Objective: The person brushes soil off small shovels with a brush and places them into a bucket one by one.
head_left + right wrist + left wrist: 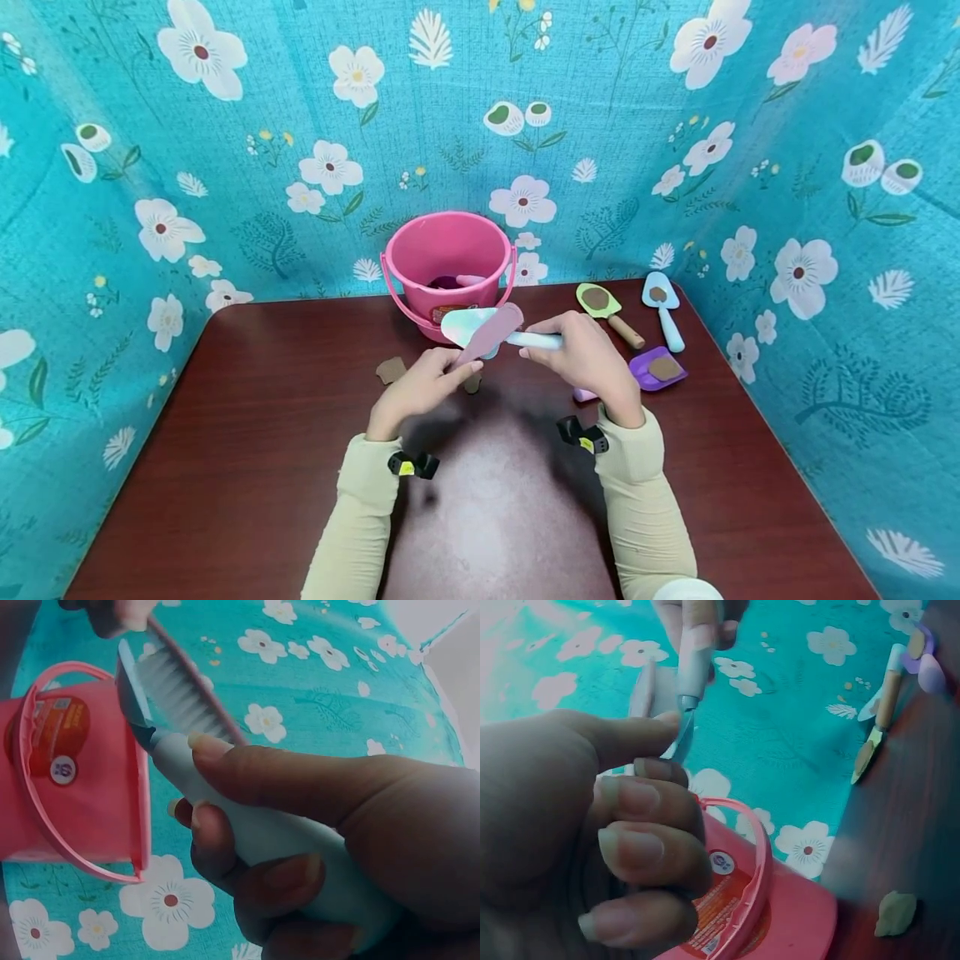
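Note:
Just in front of the pink bucket, my left hand grips a pink brush. My right hand holds a light blue hand trowel by its handle, the blade pointing left. In the right wrist view the brush's pale bristles face the trowel blade; whether they touch is hard to tell. Thumb and curled fingers wrap the trowel's handle. Brown, clay-like pieces lie on the table below my left hand, one partly hidden.
At the right stand a green trowel with a wooden handle, another light blue trowel and a purple shovel, each bearing a brown patch. Purple and pink items lie inside the bucket. Flowered blue cloth walls the dark table.

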